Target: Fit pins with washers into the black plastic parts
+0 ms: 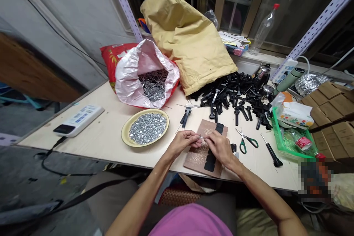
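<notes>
My left hand (186, 142) and my right hand (220, 146) meet above a brown board, their fingertips pinched at the two ends of a thin metal rod (201, 137). Its finer details are too small to tell. Beneath my hands lies the board (193, 160), with several flat black pieces (210, 160) in a row along it. To the left is a yellowish bowl (125, 137) of small silvery washers (148, 128). Just beyond my left hand rest black-handled pieces with thin metal shafts (185, 117). Scissors with green handles (243, 143) lie right of my right hand.
Behind the bowl stands an open sack (125, 77) of metal rods. A large tan bag (190, 40) leans beside a heap of black handles (235, 90). At right are another black-handled tool (272, 152), a green basket (282, 143) and cardboard boxes (332, 107). A white power bank (80, 120) lies left.
</notes>
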A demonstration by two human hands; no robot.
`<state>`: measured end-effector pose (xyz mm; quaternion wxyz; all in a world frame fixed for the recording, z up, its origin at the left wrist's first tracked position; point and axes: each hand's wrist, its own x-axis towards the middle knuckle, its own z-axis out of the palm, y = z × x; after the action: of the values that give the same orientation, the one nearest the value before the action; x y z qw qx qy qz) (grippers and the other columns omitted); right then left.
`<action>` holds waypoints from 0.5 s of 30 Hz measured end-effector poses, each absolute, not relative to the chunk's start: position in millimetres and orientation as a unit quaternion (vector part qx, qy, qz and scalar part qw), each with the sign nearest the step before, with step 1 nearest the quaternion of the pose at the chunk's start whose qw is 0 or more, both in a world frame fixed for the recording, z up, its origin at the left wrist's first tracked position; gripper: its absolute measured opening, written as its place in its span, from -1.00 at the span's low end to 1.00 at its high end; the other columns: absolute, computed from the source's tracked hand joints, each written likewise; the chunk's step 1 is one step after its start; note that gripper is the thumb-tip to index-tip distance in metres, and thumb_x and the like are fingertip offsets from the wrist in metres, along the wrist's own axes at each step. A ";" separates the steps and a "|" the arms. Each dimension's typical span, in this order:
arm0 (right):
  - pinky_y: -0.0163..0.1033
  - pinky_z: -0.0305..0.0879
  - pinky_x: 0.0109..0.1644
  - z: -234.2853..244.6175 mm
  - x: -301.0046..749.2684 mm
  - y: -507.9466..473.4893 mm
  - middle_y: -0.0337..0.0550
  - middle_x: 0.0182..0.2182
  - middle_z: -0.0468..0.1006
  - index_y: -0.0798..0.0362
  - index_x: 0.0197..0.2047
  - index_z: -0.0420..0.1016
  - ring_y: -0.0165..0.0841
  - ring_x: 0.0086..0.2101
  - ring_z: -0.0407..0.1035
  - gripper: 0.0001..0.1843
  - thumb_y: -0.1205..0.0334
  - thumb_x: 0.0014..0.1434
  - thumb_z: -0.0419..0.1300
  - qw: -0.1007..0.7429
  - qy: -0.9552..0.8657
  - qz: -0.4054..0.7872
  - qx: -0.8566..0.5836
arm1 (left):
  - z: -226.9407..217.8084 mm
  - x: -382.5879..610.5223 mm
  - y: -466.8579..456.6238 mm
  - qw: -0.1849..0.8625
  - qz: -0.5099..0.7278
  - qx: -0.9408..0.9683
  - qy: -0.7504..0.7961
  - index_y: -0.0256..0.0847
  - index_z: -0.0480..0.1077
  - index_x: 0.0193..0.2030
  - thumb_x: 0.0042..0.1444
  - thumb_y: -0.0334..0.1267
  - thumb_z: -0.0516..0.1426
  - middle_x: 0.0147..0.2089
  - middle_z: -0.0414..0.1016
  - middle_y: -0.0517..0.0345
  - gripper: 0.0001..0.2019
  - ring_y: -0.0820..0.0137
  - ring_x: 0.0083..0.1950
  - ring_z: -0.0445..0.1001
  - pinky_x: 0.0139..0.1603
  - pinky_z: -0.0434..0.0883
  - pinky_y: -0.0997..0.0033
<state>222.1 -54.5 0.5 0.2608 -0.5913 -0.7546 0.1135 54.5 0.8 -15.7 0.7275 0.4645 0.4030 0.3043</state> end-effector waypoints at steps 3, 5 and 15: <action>-0.35 0.33 -0.28 -2.6 228.2 -55.1 -0.22 -0.41 0.51 0.06 -0.34 0.51 -0.41 -0.36 0.43 -0.81 0.32 0.25 0.08 0.313 -0.727 0.205 -0.575 | -16.7 59.0 -0.8 0.740 0.298 0.454 0.397 -0.28 0.43 -0.44 -0.34 0.06 0.36 -0.51 0.58 0.10 -0.54 0.39 -0.49 0.54 -0.40 0.48 0.41; -0.34 0.33 -0.28 -3.3 230.3 -58.8 -0.19 -0.38 0.51 0.06 -0.27 0.52 -0.40 -0.35 0.43 -0.80 0.32 0.26 0.06 0.312 -0.733 0.187 -0.575 | -17.1 61.7 -1.7 0.751 0.290 0.439 0.398 -0.28 0.43 -0.46 -0.36 0.05 0.38 -0.51 0.57 0.11 -0.55 0.41 -0.51 0.53 -0.43 0.47 0.46; -0.35 0.34 -0.30 -8.1 251.1 -73.1 -0.19 -0.39 0.52 0.02 -0.23 0.54 -0.39 -0.35 0.45 -0.82 0.30 0.25 0.09 0.332 -0.719 0.119 -0.598 | -20.4 83.0 -11.6 0.782 0.280 0.393 0.394 -0.32 0.51 -0.34 -0.24 0.01 0.35 -0.47 0.56 0.10 -0.57 0.49 -0.49 0.50 -0.42 0.46 0.54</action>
<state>251.1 -73.1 -8.1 0.3324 -0.5982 -0.7194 0.1188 83.0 -11.6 -20.4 0.7824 0.3928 0.3942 0.2797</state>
